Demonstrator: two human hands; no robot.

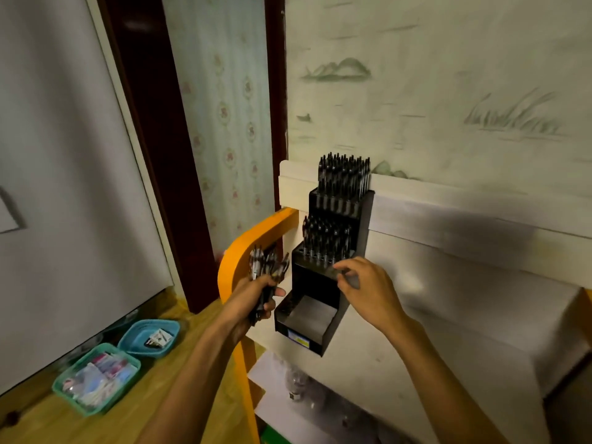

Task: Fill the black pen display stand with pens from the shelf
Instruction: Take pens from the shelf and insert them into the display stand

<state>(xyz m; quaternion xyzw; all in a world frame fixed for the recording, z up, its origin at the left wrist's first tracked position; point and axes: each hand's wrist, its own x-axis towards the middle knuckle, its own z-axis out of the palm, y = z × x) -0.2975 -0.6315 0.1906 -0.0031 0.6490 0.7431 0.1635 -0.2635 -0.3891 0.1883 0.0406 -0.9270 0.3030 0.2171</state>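
Observation:
The black pen display stand (330,334) rises in steps on a white shelf top. Its top tier is packed with upright pens (344,177), and the middle tier holds several more pens (323,238). The lowest tray looks bare. My left hand (256,298) is shut on a bundle of pens (267,262), just left of the stand. My right hand (365,285) hovers at the front row of holes on the middle tier, thumb and forefinger pinched close together. Whether a pen is between them I cannot tell.
An orange curved shelf frame (237,261) runs beside the stand. On the wooden floor to the left sit a blue basket (149,338) and a green basket (96,378) with small packets. A white panel and dark door frame stand at left, with a wallpapered wall behind.

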